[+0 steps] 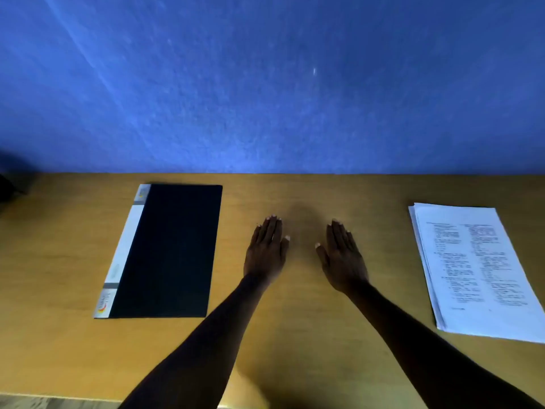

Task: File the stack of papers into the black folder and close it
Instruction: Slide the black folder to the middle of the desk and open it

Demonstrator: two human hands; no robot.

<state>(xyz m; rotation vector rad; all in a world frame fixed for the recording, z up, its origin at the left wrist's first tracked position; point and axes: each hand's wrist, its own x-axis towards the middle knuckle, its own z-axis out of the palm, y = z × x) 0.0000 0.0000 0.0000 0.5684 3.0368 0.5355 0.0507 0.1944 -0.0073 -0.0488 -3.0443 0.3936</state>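
A closed black folder (169, 250) with a white labelled spine along its left edge lies flat on the left half of the wooden table. A stack of printed white papers (477, 270) lies at the right side, its right corner cut off by the frame. Between them, my left hand (267, 250) and my right hand (342, 255) rest palm down on the tabletop, fingers stretched out and holding nothing. Neither hand touches the folder or the papers.
The wooden table (309, 335) runs up against a blue wall (265, 84) at the back. Its near edge shows at the bottom left. A dark object (8, 187) sits at the far left edge of the table.
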